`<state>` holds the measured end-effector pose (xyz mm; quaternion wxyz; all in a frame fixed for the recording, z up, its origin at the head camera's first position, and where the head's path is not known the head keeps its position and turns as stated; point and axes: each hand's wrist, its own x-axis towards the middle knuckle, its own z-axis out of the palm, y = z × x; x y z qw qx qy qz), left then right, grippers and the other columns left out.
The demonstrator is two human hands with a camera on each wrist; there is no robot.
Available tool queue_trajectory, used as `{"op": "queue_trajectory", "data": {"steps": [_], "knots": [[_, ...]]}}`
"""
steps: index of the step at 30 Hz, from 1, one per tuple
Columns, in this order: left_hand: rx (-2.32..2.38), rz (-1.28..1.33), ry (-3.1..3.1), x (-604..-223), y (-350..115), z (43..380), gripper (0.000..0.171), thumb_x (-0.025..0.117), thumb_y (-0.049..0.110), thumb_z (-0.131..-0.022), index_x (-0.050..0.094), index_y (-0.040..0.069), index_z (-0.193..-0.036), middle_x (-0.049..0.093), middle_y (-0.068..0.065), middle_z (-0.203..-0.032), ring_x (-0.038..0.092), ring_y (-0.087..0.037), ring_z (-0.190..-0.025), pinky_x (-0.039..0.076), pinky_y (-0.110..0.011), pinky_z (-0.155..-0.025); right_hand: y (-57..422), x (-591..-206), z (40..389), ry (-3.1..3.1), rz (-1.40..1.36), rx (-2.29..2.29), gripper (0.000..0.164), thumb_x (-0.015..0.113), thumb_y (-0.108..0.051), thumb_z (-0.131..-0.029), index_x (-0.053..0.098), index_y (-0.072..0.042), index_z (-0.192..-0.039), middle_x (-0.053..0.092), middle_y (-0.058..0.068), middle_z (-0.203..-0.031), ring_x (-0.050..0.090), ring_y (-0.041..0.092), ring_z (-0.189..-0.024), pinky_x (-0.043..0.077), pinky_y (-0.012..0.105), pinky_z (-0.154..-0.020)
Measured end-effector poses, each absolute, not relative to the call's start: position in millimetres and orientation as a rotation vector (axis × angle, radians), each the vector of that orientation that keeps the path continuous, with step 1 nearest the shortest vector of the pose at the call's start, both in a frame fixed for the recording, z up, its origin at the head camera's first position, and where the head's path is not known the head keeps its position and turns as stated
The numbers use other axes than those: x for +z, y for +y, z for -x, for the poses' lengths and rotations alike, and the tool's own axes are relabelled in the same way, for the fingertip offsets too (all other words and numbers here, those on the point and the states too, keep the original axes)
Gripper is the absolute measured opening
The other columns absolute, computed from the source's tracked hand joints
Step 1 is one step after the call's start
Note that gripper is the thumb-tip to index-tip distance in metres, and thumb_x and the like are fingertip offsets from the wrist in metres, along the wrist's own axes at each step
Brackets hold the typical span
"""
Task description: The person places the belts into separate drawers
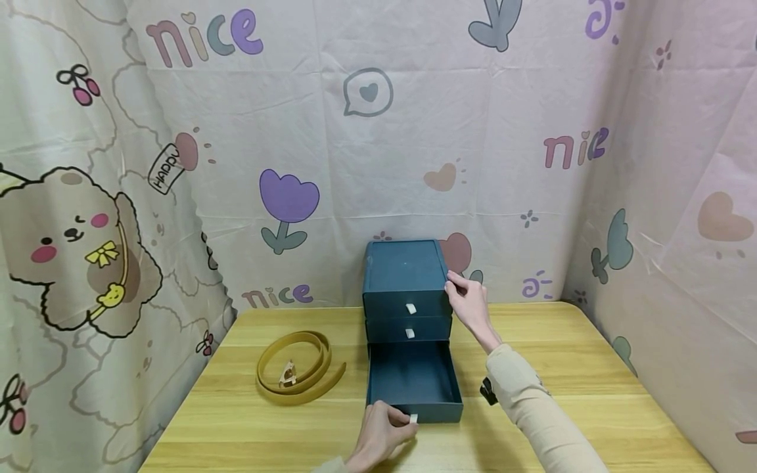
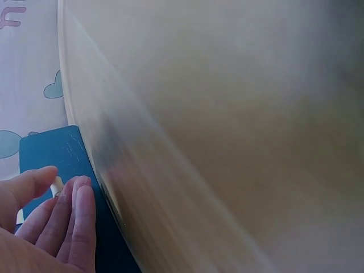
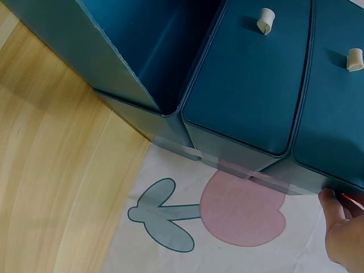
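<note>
A dark blue drawer box (image 1: 405, 266) stands at the back of the table. Its bottom drawer (image 1: 408, 378) is pulled out, showing a bare inside, while the two upper ones are closed. At the front of that drawer, my left hand (image 1: 381, 433) pinches the small white pull tab (image 2: 56, 186) between thumb and fingers. My right hand (image 1: 470, 302) rests against the box's upper right side, fingertips at its top edge. In the right wrist view, white tabs (image 3: 265, 21) stick out from the closed drawers.
A coiled mustard-yellow belt (image 1: 301, 392) with a gold-coloured buckle (image 1: 288, 373) lies on the wooden table (image 1: 225, 401), left of the box. Behind the table and along both sides hang printed cloth curtains (image 1: 402, 151).
</note>
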<state>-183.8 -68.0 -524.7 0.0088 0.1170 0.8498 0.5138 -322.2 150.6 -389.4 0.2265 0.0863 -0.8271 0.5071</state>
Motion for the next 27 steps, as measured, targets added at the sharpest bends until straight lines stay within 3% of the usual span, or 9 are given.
{"op": "queue_trajectory", "data": {"steps": [27], "knots": [[1.568,-0.256,2.589,-522.5,-65.5,176.5,0.006,0.085,0.017,-0.077,0.083,0.012,-0.079,0.078,-0.002,-0.075,0.067,-0.011,-0.066,0.054,-0.026,-0.057,149.9,-386.8,321.2,-2.278,-0.222,1.411,0.037,0.057,-0.014,-0.1,0.064,-0.001,-0.134,0.063,0.015,-0.14,0.066,0.031,-0.121,0.054,0.044,-0.098]]}}
